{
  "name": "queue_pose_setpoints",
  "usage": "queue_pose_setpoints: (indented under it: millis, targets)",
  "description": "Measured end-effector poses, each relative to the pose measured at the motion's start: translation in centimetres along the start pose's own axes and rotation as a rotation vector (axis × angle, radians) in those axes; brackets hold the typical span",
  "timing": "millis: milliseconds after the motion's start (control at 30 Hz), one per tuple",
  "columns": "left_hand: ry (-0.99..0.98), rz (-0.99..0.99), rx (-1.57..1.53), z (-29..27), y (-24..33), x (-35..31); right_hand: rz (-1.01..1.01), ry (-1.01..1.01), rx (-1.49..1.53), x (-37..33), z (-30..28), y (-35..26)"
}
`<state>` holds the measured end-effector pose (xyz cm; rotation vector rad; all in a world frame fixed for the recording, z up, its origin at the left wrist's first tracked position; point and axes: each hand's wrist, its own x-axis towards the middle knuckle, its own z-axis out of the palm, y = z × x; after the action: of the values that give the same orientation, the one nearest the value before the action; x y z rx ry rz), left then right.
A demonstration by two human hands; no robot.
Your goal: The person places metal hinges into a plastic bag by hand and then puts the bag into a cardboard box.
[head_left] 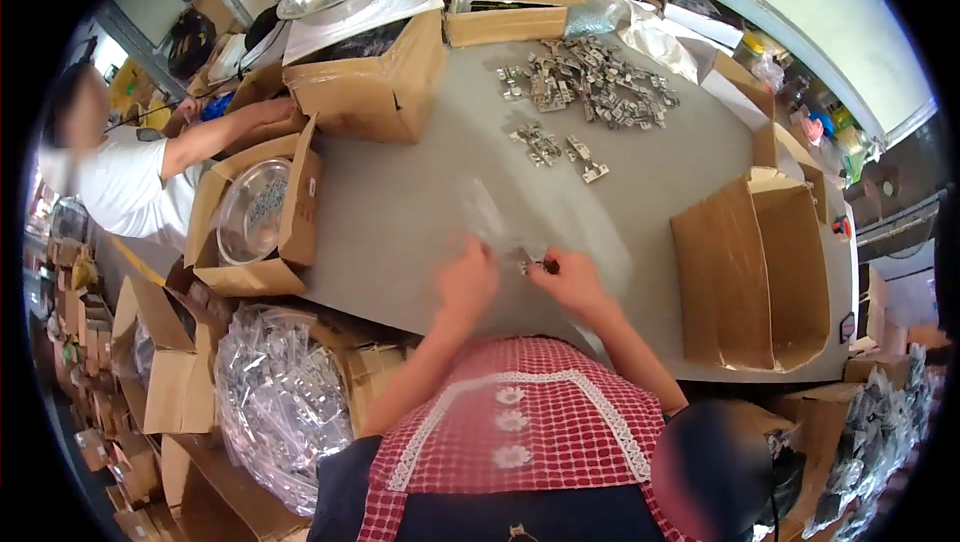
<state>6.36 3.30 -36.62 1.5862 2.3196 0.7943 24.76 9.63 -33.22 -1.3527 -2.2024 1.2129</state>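
One metal fitting (532, 267) sits pinched in my right grip (573, 282) near the worktop's (395, 207) front edge, where I'd hold it steady for my left grip (468, 278), too blurred to tell its state.

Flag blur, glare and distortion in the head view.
Head view: left hand motion-smeared, right hand clearer; pale glare streaks across the grey table; metal pieces piled at the far side fairly crisp. Same head view: table edge bows and scene ends in a black fisheye rim; soft blurred patch at lower right, content unreadable.
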Motion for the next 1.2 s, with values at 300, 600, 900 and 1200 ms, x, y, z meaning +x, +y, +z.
queue_pose_setpoints:
  millis: [300, 600, 900, 1200]
  targets:
    - [-0.231, -0.06, -0.11, 3.0, 0.3, -1.0, -0.096, 0.208, -0.26, 0.7, 4.0, 4.1]
    - [-0.213, -0.004, -0.079, 3.1, -1.0, -0.7, -0.449, 0.246, -0.316, 2.6, 3.7, 4.8]
    - [-0.064, 0.054, 0.208, 2.9, -3.3, -0.8, -0.181, 0.183, -0.396, 3.4, 5.6, 3.2]
    - [-0.092, 0.246, 0.106, 3.3, -2.1, -1.8, -0.368, 0.143, -0.441, 4.8, 5.4, 3.1]
